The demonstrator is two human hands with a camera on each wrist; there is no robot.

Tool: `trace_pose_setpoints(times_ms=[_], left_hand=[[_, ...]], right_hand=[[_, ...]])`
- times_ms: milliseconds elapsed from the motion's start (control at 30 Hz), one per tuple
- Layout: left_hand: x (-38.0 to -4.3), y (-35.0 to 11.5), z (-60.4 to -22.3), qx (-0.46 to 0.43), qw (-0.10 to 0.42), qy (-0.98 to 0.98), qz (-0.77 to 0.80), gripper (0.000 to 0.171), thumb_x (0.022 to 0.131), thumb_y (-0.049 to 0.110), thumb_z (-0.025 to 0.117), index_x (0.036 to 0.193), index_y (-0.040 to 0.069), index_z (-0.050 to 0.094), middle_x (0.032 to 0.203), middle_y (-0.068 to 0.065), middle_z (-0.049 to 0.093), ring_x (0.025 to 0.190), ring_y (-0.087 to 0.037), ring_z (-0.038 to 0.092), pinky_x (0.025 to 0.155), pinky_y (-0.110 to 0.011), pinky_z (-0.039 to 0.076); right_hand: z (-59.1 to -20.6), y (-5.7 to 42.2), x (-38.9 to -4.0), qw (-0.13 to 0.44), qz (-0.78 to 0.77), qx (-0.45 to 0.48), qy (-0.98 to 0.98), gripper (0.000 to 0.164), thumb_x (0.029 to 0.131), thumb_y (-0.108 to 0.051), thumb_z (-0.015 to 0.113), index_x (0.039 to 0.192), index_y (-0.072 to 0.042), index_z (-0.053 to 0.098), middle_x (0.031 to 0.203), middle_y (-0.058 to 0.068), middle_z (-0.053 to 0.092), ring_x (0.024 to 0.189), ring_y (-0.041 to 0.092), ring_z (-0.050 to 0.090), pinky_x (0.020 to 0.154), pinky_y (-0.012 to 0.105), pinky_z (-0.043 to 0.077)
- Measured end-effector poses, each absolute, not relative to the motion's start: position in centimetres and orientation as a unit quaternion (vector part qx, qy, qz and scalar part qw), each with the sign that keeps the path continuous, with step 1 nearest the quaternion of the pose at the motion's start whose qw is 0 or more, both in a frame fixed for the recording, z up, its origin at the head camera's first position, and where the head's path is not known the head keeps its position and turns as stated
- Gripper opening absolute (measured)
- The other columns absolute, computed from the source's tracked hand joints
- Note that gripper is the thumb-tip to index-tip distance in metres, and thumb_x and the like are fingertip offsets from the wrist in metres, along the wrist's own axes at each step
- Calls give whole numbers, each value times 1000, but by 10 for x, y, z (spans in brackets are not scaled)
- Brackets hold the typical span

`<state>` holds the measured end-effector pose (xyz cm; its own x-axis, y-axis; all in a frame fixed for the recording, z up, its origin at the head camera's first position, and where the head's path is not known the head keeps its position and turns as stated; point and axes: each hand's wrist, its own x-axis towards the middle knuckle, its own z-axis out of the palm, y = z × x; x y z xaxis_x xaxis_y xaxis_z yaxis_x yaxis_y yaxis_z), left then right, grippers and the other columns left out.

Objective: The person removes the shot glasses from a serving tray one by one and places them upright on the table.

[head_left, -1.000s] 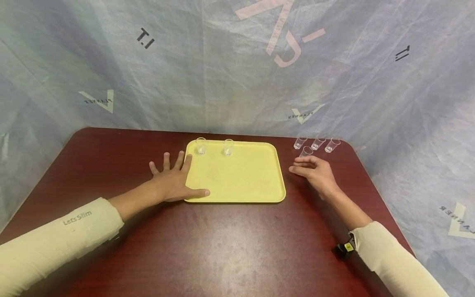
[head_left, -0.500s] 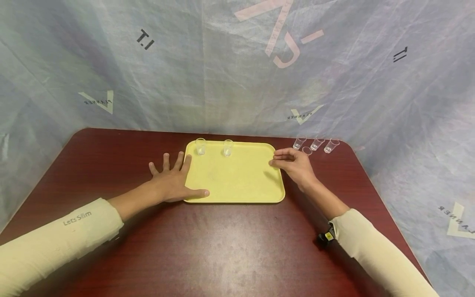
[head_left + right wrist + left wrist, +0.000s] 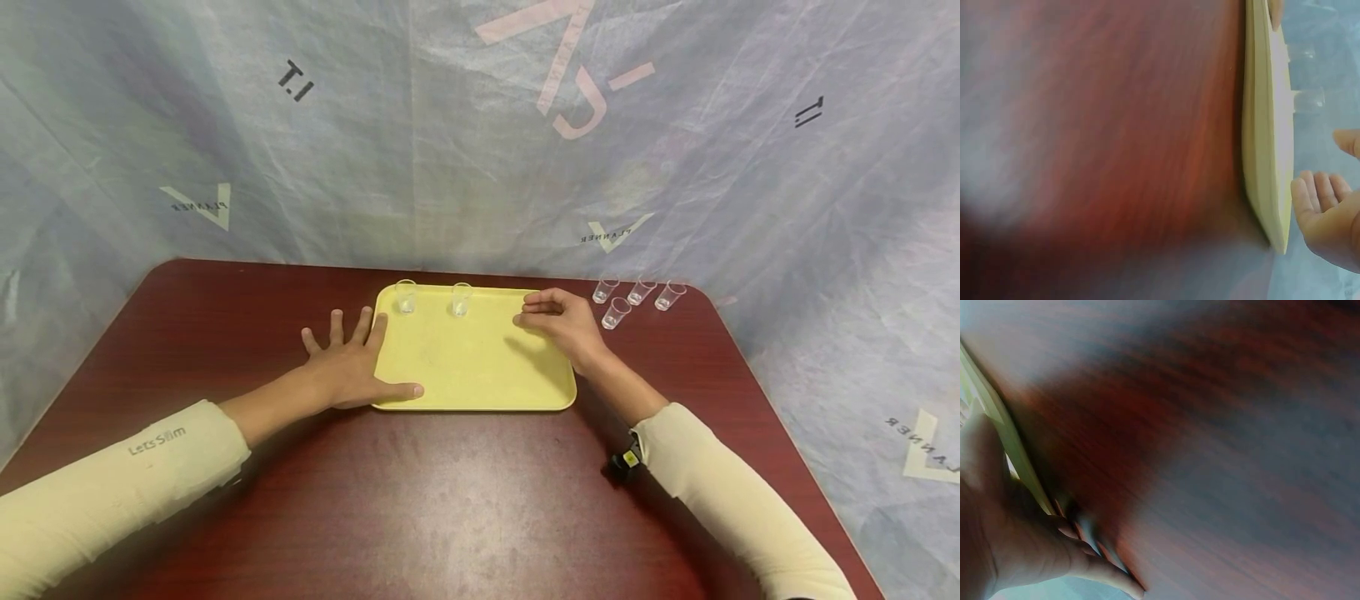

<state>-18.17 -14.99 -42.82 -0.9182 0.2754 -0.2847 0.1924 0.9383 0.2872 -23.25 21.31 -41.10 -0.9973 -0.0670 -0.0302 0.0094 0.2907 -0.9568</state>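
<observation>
A yellow tray (image 3: 472, 367) lies on the dark red table. My left hand (image 3: 341, 367) spreads its fingers over the tray's left side, the thumb reaching onto the near left corner. At the tray's back stand two small clear glasses, one at the left corner (image 3: 406, 298) and another glass (image 3: 461, 300) to its right. Over the tray's right part hovers my right hand (image 3: 562, 325), fingers bent toward the thumb. In the right wrist view, a gap shows between thumb and fingers of that hand (image 3: 1329, 215); I cannot tell whether a clear glass is in it.
Several clear glasses stand on the table's back right: a front glass (image 3: 617, 313) near the right hand, with others behind, such as the rightmost glass (image 3: 670, 296). A grey printed sheet (image 3: 315, 150) hangs behind the table (image 3: 465, 500).
My right hand has moved left, from beside the glasses at the right to over the tray. The front glass there has come fully into sight. The left hand has stayed in place.
</observation>
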Motion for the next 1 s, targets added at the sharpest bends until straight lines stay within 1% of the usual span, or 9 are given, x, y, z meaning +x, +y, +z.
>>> trace_pose_setpoints(times_ms=[167,333,467,567,733,833,1000], left_hand=[[-182,-150,-429,119,163,971,128,156,76,111,55,183,13,-4,190,-23,-10,170,-64,-14,118,-99,-6],[-182,-150,-429,118,164,971,128,156,77,110,56,183,13,-4,190,-23,-10,170,-64,-14,119,-99,-6],[-182,-150,-428,118,166,971,129,156,77,110,56,183,13,-4,190,-23,-11,170,-64,-15,119,-99,-6],[-182,-150,-427,117,165,971,127,156,77,110,56,183,12,-3,190,-23,-10,170,-65,-14,119,-99,-5],[-182,-150,-426,116,167,971,125,156,78,110,56,183,11,-3,190,-24,-9,170,-65,-13,118,-100,-5],[-182,-149,-427,116,168,971,124,156,78,110,55,183,11,-3,190,-24,-9,170,-65,-13,118,-100,-5],[-183,-149,-427,116,167,972,119,156,76,111,54,183,12,-3,190,-23,-10,170,-65,-14,118,-99,-5]], right_hand=[[-408,198,-239,36,-591,-24,805,51,91,-10,93,135,8,73,125,18,79,99,6,75,86,17,59],[-407,183,-243,46,-596,-28,801,50,92,-9,92,134,8,73,124,17,78,100,9,75,85,21,60],[-406,171,-245,51,-599,-30,799,49,91,-8,92,134,8,74,126,20,78,101,11,76,83,21,60],[-408,164,-248,53,-598,-33,799,49,92,-8,92,135,7,74,130,24,78,105,14,77,84,21,60],[-411,155,-254,63,-597,-41,799,48,93,-9,91,136,4,74,137,27,77,118,25,78,89,23,59],[-413,150,-258,60,-592,-43,802,47,93,-10,91,135,3,75,135,26,77,122,31,77,89,26,58],[-416,144,-263,58,-585,-43,808,49,92,-13,93,135,1,76,133,23,79,124,34,76,92,33,59]])
